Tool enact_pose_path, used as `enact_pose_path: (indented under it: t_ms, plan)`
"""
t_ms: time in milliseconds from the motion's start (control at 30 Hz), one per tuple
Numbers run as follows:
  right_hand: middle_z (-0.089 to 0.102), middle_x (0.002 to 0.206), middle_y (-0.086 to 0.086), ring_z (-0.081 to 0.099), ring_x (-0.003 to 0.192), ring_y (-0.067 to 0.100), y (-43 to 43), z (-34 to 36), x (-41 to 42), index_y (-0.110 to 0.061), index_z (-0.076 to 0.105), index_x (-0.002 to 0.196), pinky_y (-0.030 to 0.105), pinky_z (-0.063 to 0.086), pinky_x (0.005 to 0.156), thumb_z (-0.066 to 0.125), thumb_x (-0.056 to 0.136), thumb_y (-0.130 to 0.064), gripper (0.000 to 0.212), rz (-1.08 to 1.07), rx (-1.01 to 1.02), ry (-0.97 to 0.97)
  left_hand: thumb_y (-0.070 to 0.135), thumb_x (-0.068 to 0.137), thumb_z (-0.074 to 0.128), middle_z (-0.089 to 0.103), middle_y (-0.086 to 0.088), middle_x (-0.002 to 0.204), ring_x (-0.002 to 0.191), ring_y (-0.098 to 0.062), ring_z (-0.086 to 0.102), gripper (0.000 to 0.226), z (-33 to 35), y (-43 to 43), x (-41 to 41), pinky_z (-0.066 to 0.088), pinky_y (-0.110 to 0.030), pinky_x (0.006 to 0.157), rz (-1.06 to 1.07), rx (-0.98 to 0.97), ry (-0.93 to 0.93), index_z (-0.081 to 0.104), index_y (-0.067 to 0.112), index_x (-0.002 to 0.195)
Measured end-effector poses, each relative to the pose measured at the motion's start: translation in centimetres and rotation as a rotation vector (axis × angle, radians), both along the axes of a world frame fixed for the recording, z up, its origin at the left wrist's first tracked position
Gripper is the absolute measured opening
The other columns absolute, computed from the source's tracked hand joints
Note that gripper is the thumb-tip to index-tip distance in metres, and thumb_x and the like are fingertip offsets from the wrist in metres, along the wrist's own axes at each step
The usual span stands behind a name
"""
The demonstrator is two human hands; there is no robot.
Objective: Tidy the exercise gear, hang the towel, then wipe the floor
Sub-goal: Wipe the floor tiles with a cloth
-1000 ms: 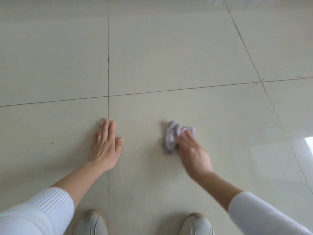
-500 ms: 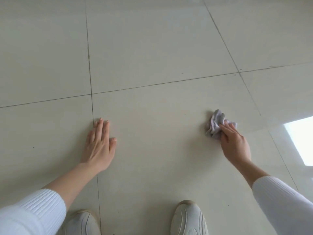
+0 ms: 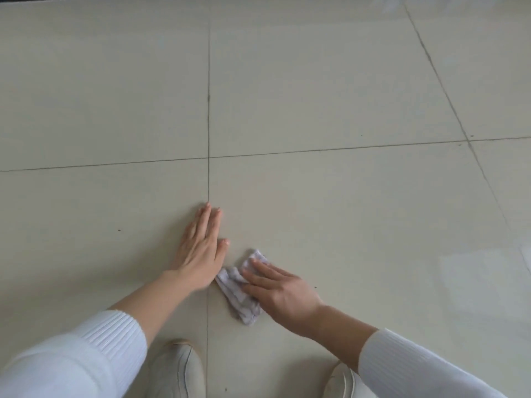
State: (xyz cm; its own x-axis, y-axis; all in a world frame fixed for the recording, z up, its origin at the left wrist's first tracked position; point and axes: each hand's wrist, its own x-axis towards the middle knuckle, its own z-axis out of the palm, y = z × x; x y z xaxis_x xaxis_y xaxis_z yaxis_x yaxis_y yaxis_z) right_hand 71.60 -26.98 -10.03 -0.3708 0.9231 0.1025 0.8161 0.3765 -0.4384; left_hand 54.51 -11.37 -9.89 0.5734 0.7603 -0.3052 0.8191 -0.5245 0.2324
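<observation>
A small crumpled pale lilac cloth [image 3: 238, 294] lies on the glossy beige tiled floor [image 3: 330, 211]. My right hand [image 3: 281, 291] presses down on the cloth with straight fingers, covering its right side. My left hand [image 3: 201, 248] rests flat on the floor just left of the cloth, palm down, fingers straight and pointing away from me. The cloth's left edge lies right next to the heel of my left hand.
Dark grout lines cross the floor in front of my left hand. My two white shoes [image 3: 176, 369] [image 3: 342, 383] show at the bottom edge. A bright reflection lies on the tiles at the right [image 3: 525, 259].
My right hand has swept the cloth from the right back leftward and nearer to me, up against my left hand. My left hand stays planted on the floor.
</observation>
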Motion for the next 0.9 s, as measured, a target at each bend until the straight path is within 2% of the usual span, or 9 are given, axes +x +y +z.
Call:
enact_pose_path:
  t_ms: [67,133,233,333,533,633,700,800,900]
  plan:
    - [0.059,0.133,0.002,0.051,0.128,0.024,3.1,-0.2,0.7,-0.015,0.068,0.119,0.034,0.043,0.105,0.061,0.087,-0.016,0.033,0.047,0.067,-0.050,0.053,0.084,0.002,-0.012,-0.011,0.159,0.147,-0.021,-0.012,0.080,0.5,0.2,-1.8,0.000,-0.035,0.118,0.055,-0.012,0.031,-0.002,0.010,0.152]
    - [0.061,0.131,0.003,0.055,0.124,0.025,6.7,-0.3,2.2,-0.015,0.069,0.117,0.034,0.044,0.102,0.066,0.086,-0.015,0.032,-0.016,0.102,-0.075,0.053,0.081,-0.002,-0.010,-0.013,0.159,0.147,-0.023,-0.009,0.084,1.2,0.5,-3.9,-0.001,-0.034,0.118,0.126,-0.008,0.067,0.000,0.009,0.152]
    - [0.060,0.131,0.003,0.056,0.122,0.029,12.1,0.2,4.1,-0.014,0.067,0.119,0.045,0.055,0.089,0.074,0.081,-0.009,0.039,-0.172,0.038,-0.090,0.051,0.088,0.005,-0.011,-0.012,0.159,0.147,-0.022,-0.011,0.076,1.7,1.2,-7.2,-0.001,-0.034,0.119,0.217,-0.011,0.128,-0.004,0.010,0.151]
    - [0.053,0.140,-0.001,0.049,0.129,0.027,16.7,1.0,5.8,-0.018,0.060,0.128,0.045,0.054,0.084,0.060,0.092,-0.010,0.037,-0.339,-0.058,-0.098,0.043,0.100,0.021,-0.015,-0.011,0.159,0.147,-0.021,-0.013,0.066,2.0,1.9,-10.0,-0.001,-0.036,0.120,0.266,-0.044,0.174,-0.008,0.013,0.152]
    - [0.051,0.133,0.005,0.048,0.117,0.033,21.4,1.4,4.6,-0.021,0.053,0.131,0.035,0.042,0.066,0.037,0.099,-0.013,0.037,-0.633,-0.143,-0.048,0.045,0.100,0.024,-0.015,-0.009,0.159,0.147,-0.021,-0.013,0.067,1.9,3.8,-11.6,0.000,-0.035,0.120,0.305,-0.039,0.145,-0.008,0.017,0.151]
    - [0.058,0.126,0.014,0.054,0.115,0.036,20.1,1.1,-0.8,-0.010,0.057,0.129,0.043,0.051,0.083,0.051,0.087,0.003,0.044,-0.315,0.038,-0.026,0.053,0.093,0.011,-0.014,-0.009,0.159,0.147,-0.021,-0.009,0.071,2.3,4.5,-13.2,0.001,-0.034,0.119,0.214,-0.011,0.179,-0.006,0.017,0.152]
    - [0.057,0.131,0.012,0.053,0.122,0.036,17.4,-0.1,-5.0,-0.005,0.055,0.131,0.047,0.044,0.102,0.058,0.081,0.004,0.051,-0.020,0.114,-0.049,0.053,0.089,0.010,-0.011,-0.011,0.159,0.148,-0.023,-0.005,0.075,2.4,4.8,-15.5,0.003,-0.035,0.119,0.236,-0.011,0.195,-0.001,0.016,0.152]
    - [0.055,0.139,0.001,0.044,0.134,0.029,11.6,-0.5,-10.7,-0.017,0.059,0.130,0.041,0.039,0.108,0.070,0.080,-0.012,0.052,0.307,-0.003,0.050,0.055,0.089,0.013,-0.006,-0.016,0.159,0.148,-0.027,-0.004,0.077,1.9,3.8,-19.0,0.005,-0.038,0.120,0.338,-0.011,0.216,0.001,0.013,0.152]
    - [0.053,0.140,-0.003,0.041,0.136,0.024,8.7,-0.3,-11.6,-0.021,0.061,0.127,0.039,0.036,0.111,0.073,0.078,-0.018,0.051,0.676,-0.062,0.011,0.062,0.080,0.005,-0.002,-0.018,0.159,0.148,-0.029,-0.002,0.087,1.4,2.5,-20.3,0.008,-0.042,0.120,0.350,-0.018,0.201,0.004,0.012,0.152]
